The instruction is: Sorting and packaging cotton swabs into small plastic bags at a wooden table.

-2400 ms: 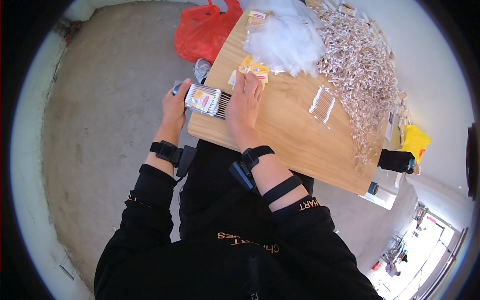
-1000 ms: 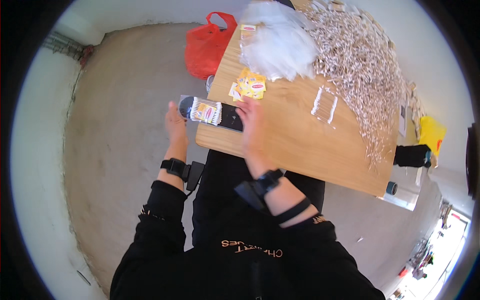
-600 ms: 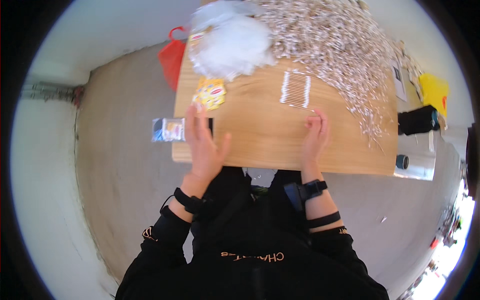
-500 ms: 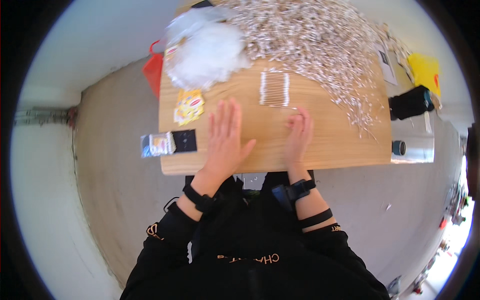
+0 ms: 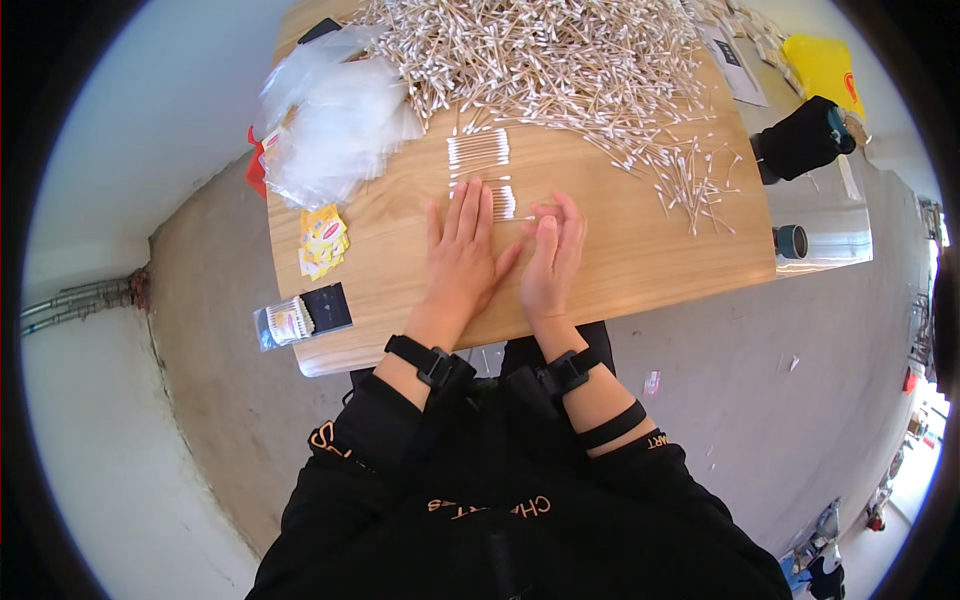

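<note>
Cotton swabs lie side by side in two neat rows on the wooden table (image 5: pixel 390 280). The upper row of swabs (image 5: pixel 478 150) is in full view, with a gap below it. Fingers stretched out, my left hand (image 5: pixel 460 250) rests flat over the lower row of swabs (image 5: pixel 507 203), hiding most of it. Just to its right my right hand (image 5: pixel 553 258) has curled fingers, thumb and forefinger meeting at the end of a single cotton swab (image 5: pixel 514 218) along the lower row's near edge.
A large heap of loose swabs (image 5: pixel 540 60) covers the far side, spilling right. Clear plastic bags (image 5: pixel 340 130), yellow cards (image 5: pixel 323 240) and a filled swab packet (image 5: pixel 289 320) are at left. Beyond the right edge stand a black-covered bottle (image 5: pixel 805 140) and a dark cup (image 5: pixel 790 241).
The view has turned and shifted. The single block of swabs now shows as two rows with a gap. My left hand has come over the lower row, and my hands are closer together.
</note>
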`<state>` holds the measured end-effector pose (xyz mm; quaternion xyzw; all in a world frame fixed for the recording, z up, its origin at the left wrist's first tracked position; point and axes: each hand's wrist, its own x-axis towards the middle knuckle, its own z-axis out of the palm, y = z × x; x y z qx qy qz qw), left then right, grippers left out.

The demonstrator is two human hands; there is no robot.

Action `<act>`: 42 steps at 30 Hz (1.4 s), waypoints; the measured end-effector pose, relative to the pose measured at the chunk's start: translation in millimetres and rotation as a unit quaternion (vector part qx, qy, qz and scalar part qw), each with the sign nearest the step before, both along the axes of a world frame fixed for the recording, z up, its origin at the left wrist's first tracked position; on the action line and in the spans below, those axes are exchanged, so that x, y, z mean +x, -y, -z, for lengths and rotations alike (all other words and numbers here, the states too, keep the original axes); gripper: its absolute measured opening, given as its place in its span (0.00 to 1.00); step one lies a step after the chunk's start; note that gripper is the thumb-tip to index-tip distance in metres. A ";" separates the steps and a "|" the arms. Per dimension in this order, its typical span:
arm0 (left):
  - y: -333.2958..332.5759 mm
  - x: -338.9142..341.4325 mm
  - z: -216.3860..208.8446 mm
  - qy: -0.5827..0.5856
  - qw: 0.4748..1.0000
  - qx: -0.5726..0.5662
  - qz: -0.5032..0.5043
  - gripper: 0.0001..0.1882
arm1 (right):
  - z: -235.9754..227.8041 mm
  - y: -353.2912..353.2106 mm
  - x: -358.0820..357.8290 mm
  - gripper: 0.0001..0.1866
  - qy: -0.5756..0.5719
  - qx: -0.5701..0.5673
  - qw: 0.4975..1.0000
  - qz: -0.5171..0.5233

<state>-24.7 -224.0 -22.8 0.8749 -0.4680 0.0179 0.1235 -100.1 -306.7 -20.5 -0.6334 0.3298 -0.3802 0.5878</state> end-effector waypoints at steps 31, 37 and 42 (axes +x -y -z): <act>-33.7 -18.0 -13.9 -0.104 0.994 -0.035 -0.024 0.51 | 2.4 -4.7 -1.5 0.27 0.068 0.129 0.988 -0.049; -40.6 -23.6 -13.7 -0.061 0.994 -0.087 -0.010 0.48 | 5.5 -18.5 -4.3 0.26 0.001 0.042 0.997 -0.065; -45.1 -23.5 -18.9 -0.095 0.991 -0.090 -0.007 0.48 | 3.9 -21.1 -6.4 0.30 0.043 0.098 0.992 -0.067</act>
